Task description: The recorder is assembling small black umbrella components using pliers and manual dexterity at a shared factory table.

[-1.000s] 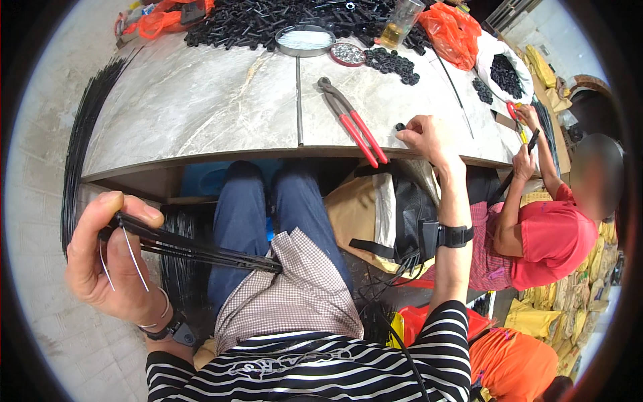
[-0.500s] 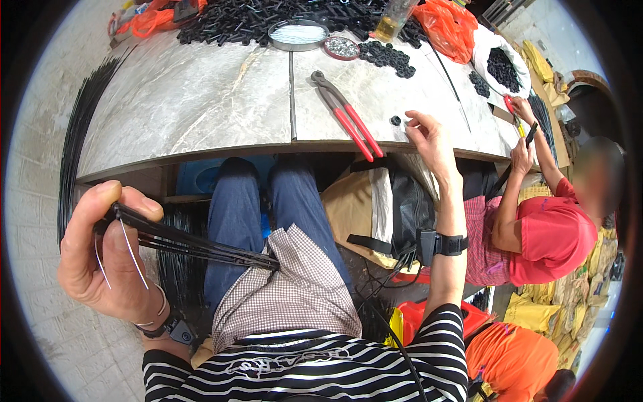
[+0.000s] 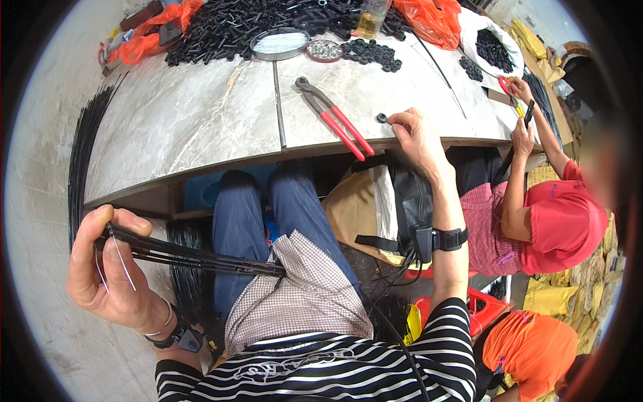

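My left hand [image 3: 110, 268] is closed around a bundle of thin black rods [image 3: 194, 256] that lies across my lap, with a thin light wire looped in the fingers. My right hand [image 3: 416, 134] rests on the front edge of the marble table [image 3: 187, 120], fingertips touching a small black ring [image 3: 382, 118]. Red-handled pincers [image 3: 335, 119] lie on the table just left of that hand.
A heap of black rings and tubes [image 3: 248, 23], a round tin [image 3: 280, 43], a small dish [image 3: 325, 49], a bottle [image 3: 372, 17] and orange bags [image 3: 432, 17] sit at the table's far side. A person in red [image 3: 556, 221] works at my right. Long black rods [image 3: 84, 154] lean left.
My right hand has slid right along the table edge onto the small black ring. The left hand keeps the rod bundle nearly still.
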